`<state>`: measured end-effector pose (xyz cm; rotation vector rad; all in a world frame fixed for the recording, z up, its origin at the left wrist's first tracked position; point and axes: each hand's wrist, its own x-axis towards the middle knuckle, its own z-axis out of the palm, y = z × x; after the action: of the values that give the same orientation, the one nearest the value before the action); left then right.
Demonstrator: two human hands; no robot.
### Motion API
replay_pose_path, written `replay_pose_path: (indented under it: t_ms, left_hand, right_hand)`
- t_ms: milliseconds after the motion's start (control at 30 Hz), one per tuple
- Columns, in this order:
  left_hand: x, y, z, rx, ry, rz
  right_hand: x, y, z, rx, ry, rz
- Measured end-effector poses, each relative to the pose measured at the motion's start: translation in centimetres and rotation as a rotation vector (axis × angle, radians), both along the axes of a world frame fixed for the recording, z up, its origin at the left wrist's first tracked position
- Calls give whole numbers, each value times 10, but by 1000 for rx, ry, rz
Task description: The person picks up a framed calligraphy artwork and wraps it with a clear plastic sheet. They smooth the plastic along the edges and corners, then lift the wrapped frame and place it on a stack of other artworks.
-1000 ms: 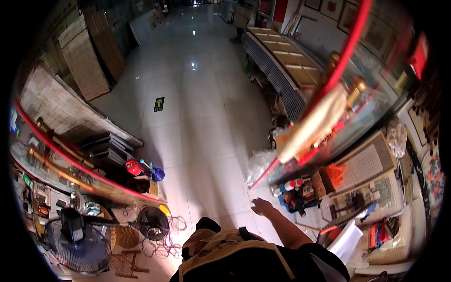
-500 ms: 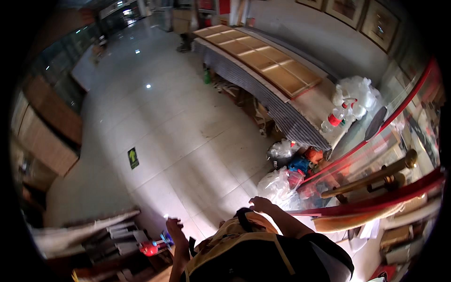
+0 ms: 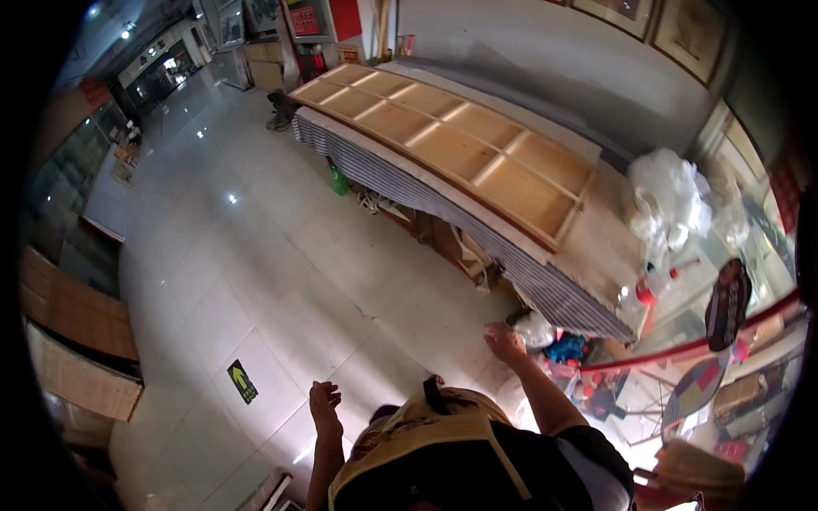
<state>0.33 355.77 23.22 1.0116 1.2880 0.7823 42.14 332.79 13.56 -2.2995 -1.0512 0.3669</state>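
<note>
My left hand hangs over the pale tiled floor with its fingers apart and nothing in it. My right hand is raised in front of me, fingers loosely curled and empty. It is near a clear plastic bag at the foot of a long table. That table carries a striped cloth and a long wooden frame with several panels. Neither hand touches anything.
White plastic bags sit at the table's right end. A red rail and cluttered goods fill the right side. Wooden lattice panels lean at the left. A green arrow sticker marks the floor.
The view has swung round to the right, so the long table with the wooden frame now fills the upper middle. Both hands have come up a little in front of me.
</note>
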Motion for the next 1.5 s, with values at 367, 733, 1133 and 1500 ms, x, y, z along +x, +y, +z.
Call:
replay_pose_path:
  t_ms: [367, 733, 1133, 1500]
  left_hand:
    - [47, 254, -55, -158, 65, 117]
    - [254, 560, 5, -41, -90, -291]
    - [485, 666, 5, -100, -7, -782]
    - [626, 746, -59, -432, -246, -782]
  right_hand:
    - [188, 379, 103, 112, -421, -65]
    - [271, 534, 95, -119, -485, -158]
    - [346, 620, 95, -567, -253, 93]
    - [349, 598, 179, -433, -94, 279]
